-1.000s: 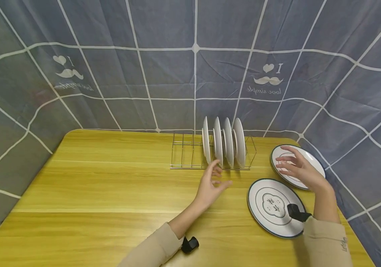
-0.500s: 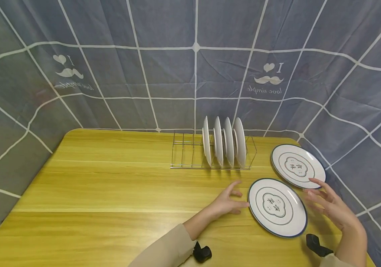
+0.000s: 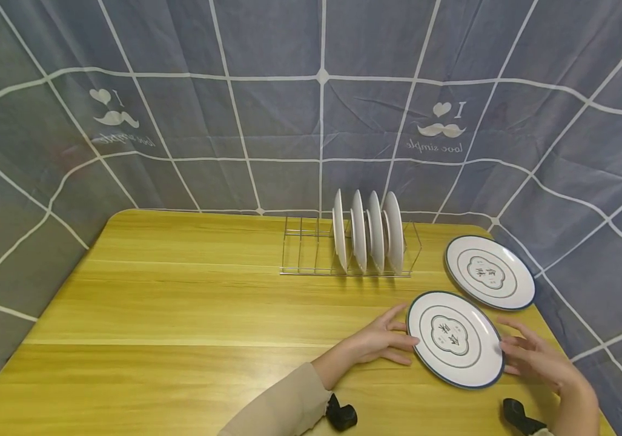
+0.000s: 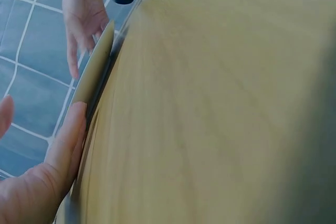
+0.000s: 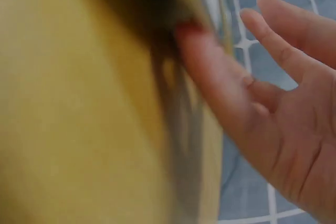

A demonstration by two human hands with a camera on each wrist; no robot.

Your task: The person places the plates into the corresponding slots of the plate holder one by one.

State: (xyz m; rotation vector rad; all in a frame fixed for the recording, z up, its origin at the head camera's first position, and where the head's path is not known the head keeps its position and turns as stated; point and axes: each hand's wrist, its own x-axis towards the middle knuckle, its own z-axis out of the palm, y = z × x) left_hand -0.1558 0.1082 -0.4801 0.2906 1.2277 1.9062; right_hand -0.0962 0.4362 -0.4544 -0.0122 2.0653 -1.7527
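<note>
Front plate [image 3: 452,340]: between hands | left hand [image 3: 381,341]: fingers apart, touching plate's left rim | right hand [image 3: 537,357]: fingers apart, touching plate's right rim

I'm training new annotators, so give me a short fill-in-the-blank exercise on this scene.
The wire rack holds ____ upright plates.
In the head view, the wire rack's bare end is on the ____.
The nearer flat plate lies ____ the left hand and the right hand.
The grid lines on the curtain are ____.
Missing words: four; left; between; white.
</note>
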